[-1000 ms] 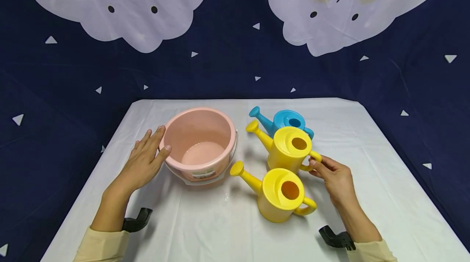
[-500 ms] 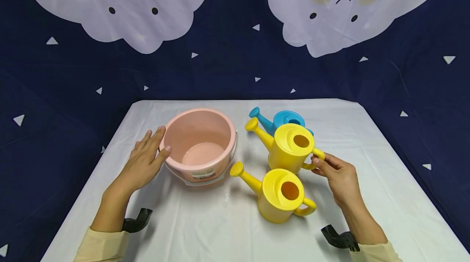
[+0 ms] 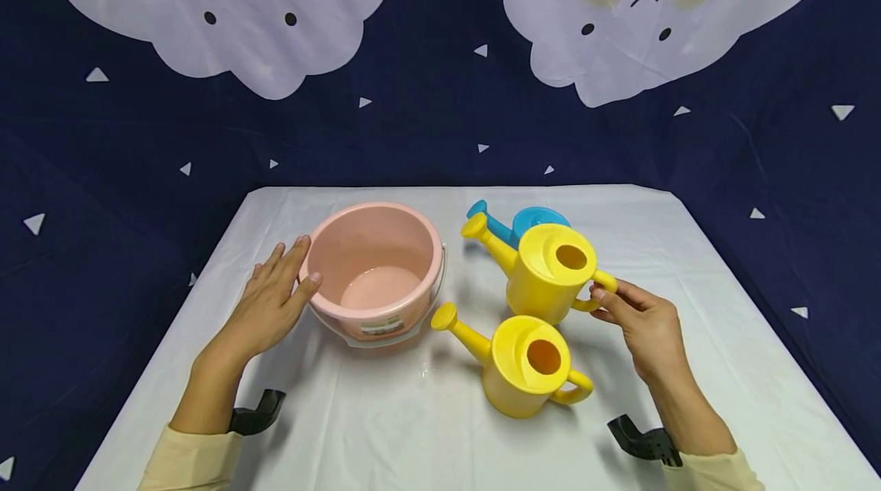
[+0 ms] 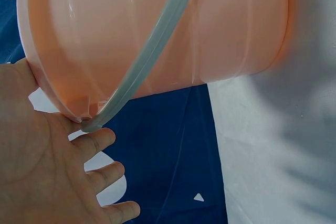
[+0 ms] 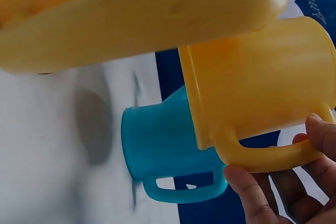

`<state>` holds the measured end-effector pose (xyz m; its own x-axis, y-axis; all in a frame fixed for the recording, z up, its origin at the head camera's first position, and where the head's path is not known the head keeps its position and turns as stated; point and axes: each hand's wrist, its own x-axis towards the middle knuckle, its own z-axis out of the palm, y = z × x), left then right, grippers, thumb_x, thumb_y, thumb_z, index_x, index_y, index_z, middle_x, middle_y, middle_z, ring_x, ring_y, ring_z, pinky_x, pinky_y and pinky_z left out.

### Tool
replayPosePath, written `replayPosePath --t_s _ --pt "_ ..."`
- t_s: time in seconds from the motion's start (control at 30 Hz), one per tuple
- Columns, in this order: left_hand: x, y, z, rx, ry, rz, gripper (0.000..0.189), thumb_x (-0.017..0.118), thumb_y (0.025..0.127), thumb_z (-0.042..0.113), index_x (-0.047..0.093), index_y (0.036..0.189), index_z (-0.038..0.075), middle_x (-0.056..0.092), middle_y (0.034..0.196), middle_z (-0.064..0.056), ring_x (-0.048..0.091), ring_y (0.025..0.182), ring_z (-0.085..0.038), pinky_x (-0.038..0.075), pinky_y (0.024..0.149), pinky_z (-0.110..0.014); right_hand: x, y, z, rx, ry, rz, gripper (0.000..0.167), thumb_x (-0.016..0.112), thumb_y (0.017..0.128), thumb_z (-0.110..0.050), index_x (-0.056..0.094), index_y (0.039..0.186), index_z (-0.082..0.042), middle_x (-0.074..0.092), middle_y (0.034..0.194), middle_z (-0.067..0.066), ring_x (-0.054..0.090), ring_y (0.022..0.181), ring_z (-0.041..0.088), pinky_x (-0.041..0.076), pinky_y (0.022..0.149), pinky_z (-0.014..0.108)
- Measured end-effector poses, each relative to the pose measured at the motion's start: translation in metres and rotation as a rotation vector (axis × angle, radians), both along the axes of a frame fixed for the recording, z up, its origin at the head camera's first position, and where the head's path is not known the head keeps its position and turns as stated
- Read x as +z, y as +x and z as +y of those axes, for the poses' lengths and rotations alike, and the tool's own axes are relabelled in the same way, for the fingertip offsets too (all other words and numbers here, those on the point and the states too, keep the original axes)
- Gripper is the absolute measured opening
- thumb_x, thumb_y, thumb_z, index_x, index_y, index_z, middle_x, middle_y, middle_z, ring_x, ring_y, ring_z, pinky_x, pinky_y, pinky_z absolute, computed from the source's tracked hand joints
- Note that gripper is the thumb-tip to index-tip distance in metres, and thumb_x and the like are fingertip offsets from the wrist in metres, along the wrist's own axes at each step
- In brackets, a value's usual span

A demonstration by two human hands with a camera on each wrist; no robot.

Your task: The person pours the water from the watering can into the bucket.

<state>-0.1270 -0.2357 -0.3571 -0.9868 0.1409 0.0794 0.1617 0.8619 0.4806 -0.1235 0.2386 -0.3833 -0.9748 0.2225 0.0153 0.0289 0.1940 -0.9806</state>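
In the head view my left hand (image 3: 268,307) rests against the left rim of a pink bucket (image 3: 375,261), its fingers straight and its thumb over the rim. The left wrist view shows those spread fingers (image 4: 105,177) close to the end of the bucket's grey handle (image 4: 152,51). My right hand (image 3: 643,323) pinches the handle of a yellow watering can (image 3: 551,269), raised over the table and nearly upright, its spout toward the left. A second yellow watering can (image 3: 516,384) stands nearer to me. Behind the raised one is a blue watering can (image 3: 530,219), partly hidden.
A white cloth (image 3: 385,422) covers the table, with small wet spots in front of the bucket. Dark blue fabric (image 3: 440,139) with clouds and triangles hangs behind. Both wrists carry a black mount (image 3: 643,441).
My right hand has lifted the yellow watering can a little and moved it rightward, covering more of the blue one. My left hand and the bucket have stayed put.
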Motion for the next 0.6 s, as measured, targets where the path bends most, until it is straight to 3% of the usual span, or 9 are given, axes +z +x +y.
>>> replayPosePath --t_s 0.43,0.6 --pt "0.0 0.0 -0.001 0.001 -0.005 -0.004 0.066 0.03 0.1 0.051 0.007 0.153 0.019 0.012 0.16 -0.011 0.001 0.148 -0.035 0.0 0.114 -0.064 0.01 -0.003 0.002 0.04 -0.06 0.061 0.041 0.071 0.083 -0.02 0.064 0.116 0.005 0.071 0.09 -0.013 0.068 0.085 0.001 0.058 0.069 0.023" --pt "0.0 0.0 0.0 -0.003 -0.004 0.005 0.066 0.03 0.1 0.05 0.008 0.153 0.019 0.013 0.16 -0.012 0.001 0.148 -0.036 0.0 0.114 -0.063 0.014 -0.004 0.002 0.013 -0.012 0.047 0.042 0.071 0.083 -0.023 0.065 0.116 0.003 0.071 0.089 -0.014 0.068 0.086 0.0 0.058 0.07 0.024"
